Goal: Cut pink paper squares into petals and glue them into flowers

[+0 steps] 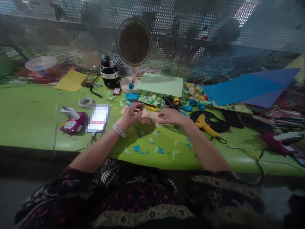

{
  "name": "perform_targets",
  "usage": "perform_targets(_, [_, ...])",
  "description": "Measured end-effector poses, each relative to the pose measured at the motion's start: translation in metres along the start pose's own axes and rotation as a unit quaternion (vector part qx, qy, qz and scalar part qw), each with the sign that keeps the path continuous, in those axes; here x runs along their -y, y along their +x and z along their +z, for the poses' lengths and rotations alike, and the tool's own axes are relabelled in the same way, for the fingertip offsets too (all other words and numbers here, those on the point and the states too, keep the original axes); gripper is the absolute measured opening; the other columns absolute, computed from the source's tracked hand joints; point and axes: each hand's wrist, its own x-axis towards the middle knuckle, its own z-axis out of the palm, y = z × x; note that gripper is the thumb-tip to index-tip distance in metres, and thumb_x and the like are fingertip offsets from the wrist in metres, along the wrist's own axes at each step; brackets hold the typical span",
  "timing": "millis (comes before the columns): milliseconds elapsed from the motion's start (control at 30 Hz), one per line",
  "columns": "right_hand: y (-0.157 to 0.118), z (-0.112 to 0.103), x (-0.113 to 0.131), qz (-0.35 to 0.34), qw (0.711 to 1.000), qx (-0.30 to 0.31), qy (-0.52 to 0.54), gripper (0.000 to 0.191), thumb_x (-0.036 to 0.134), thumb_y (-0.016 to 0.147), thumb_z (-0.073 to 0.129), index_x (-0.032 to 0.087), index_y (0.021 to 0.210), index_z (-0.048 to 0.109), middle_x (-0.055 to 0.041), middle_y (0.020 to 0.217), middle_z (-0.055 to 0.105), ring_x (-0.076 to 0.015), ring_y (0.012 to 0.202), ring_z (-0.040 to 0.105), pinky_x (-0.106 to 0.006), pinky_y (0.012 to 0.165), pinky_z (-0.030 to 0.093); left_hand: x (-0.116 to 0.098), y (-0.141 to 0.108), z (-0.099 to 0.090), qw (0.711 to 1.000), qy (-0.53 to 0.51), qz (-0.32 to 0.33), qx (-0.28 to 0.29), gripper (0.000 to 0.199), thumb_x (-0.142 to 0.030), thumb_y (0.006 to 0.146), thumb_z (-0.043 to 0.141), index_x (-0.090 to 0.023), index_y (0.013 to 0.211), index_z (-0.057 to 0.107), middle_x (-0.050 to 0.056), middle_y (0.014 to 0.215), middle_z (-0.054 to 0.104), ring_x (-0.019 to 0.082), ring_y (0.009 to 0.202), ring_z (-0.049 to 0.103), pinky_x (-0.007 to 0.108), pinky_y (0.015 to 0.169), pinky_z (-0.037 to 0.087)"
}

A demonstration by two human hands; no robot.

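Observation:
Pink paper pieces (155, 118) lie on the green table between my two hands. My left hand (132, 115), with a white watch on its wrist, is at the left side of the pink paper, its fingers curled with their tips close together; what they hold, if anything, is too small to name. My right hand (172, 116) rests over the right part of the pink paper, fingers bent and touching it. Just behind the hands lie a yellow cutter (150, 108) and dark-handled scissors (172, 104).
Paper scraps litter the green table (35, 121). A small fan (133, 43), a black bottle (109, 72) and pale green paper (162, 84) stand or lie behind. Left is a phone (97, 118); right are a yellow glue gun (206, 125) and blue sheets (240, 89).

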Motion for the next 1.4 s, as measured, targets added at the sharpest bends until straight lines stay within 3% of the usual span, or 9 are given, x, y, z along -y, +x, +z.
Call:
perform_targets(200, [-0.001,-0.001,0.001,0.007,1.0,0.015,0.018,0.013,0.028,0.084,0.06,0.019,0.087,0.069,-0.0083,0.09,0.07,-0.0221,0.077,0.061,-0.029,0.062,0.037,0.0,-0.002,0.0,1.0,-0.021,-0.017,0.015,0.024,-0.015,0.083,0.058,-0.017,0.105,0.067,0.007,0.097,0.069,0.014,0.087,0.067,0.025,0.076,0.056])
perform_targets(367, [-0.001,-0.003,0.004,-0.022,0.999,0.028,0.016,0.031,0.034,0.08,0.068,0.014,0.104,0.067,-0.0139,0.109,0.066,-0.0258,0.094,0.061,-0.029,0.069,0.04,-0.006,-0.003,-0.002,0.999,-0.021,-0.026,0.022,0.025,-0.014,0.082,0.058,-0.016,0.105,0.068,0.007,0.097,0.07,0.014,0.086,0.067,0.026,0.076,0.056])
perform_targets(500, [0.0,0.0,0.003,-0.002,1.0,0.017,-0.016,0.02,0.02,0.085,0.057,0.015,0.1,0.069,-0.0127,0.106,0.066,-0.0238,0.092,0.06,-0.029,0.069,0.038,-0.014,-0.003,-0.003,0.999,-0.014,-0.031,0.029,0.026,-0.012,0.081,0.058,-0.016,0.104,0.068,0.007,0.096,0.071,0.014,0.085,0.067,0.026,0.076,0.057])
perform_targets(667, [0.001,0.004,-0.004,-0.063,0.998,0.031,0.004,0.039,0.045,0.082,0.067,0.015,0.107,0.069,-0.0141,0.109,0.064,-0.0264,0.094,0.058,-0.03,0.069,0.039,-0.022,-0.004,-0.004,0.998,-0.023,-0.048,0.036,0.024,-0.013,0.081,0.058,-0.015,0.102,0.069,0.007,0.097,0.071,0.014,0.086,0.068,0.026,0.076,0.058])
perform_targets(867, [0.004,0.015,-0.007,-0.053,0.998,-0.018,0.007,0.014,0.026,0.084,0.062,0.015,0.088,0.071,-0.0095,0.092,0.065,-0.0203,0.081,0.057,-0.029,0.064,0.033,-0.027,-0.007,-0.004,0.995,-0.026,-0.062,0.069,0.025,-0.018,0.086,0.059,-0.016,0.109,0.068,0.009,0.1,0.071,0.015,0.089,0.068,0.028,0.076,0.058])
perform_targets(1200, [0.0,0.021,-0.02,-0.043,0.99,-0.022,0.135,0.024,0.039,0.084,0.071,0.018,0.095,0.069,-0.0079,0.097,0.064,-0.0208,0.085,0.058,-0.028,0.066,0.036,-0.036,-0.008,-0.007,0.991,-0.018,-0.09,0.094,0.024,-0.026,0.089,0.063,-0.018,0.111,0.068,0.009,0.102,0.071,0.018,0.094,0.068,0.03,0.077,0.059])
perform_targets(1400, [-0.008,0.029,-0.013,-0.03,0.987,-0.047,0.148,0.012,0.018,0.092,0.055,0.017,0.09,0.067,-0.0082,0.096,0.067,-0.0198,0.087,0.06,-0.03,0.071,0.041,-0.038,-0.008,-0.006,0.991,0.008,-0.079,0.106,0.02,-0.026,0.09,0.063,-0.018,0.108,0.068,0.009,0.102,0.072,0.017,0.092,0.069,0.03,0.078,0.059])
